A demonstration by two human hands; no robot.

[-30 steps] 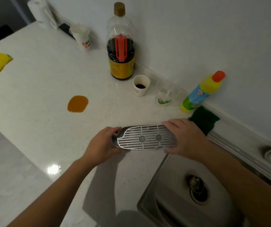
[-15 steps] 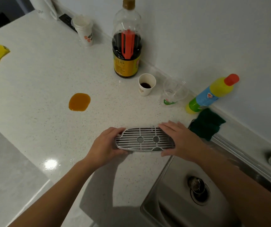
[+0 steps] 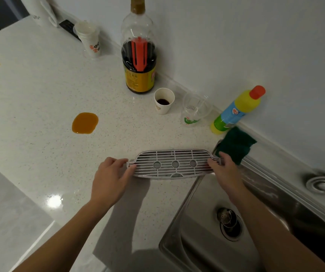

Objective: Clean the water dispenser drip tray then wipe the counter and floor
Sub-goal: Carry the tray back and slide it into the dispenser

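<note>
Dim, cool light over the counter, and a soft picture all round.
One hard white glare spot (image 3: pixel 54 201) burned on the counter (image 3: pixel 40 99) near its front edge, while a broad grey shadow (image 3: pixel 118 222) spread toward that same edge. The steel sink (image 3: pixel 197 242) caught smeared, streaky highlights. Detail was grainy, the dark bottle (image 3: pixel 139 61) label unreadable. The wide lens bowed the counter's back edge against the wall (image 3: pixel 256 36), and the far left corner fell to near black.

I have open counter (image 3: pixel 40 124) left of the tray (image 3: pixel 174 163), up to an orange spill (image 3: pixel 85 123). Behind the tray stand a paper cup (image 3: pixel 163 104), a clear cup (image 3: pixel 194 110) and a yellow bottle (image 3: pixel 236 110); a green sponge (image 3: pixel 236 144) lies just beside its right end.
</note>
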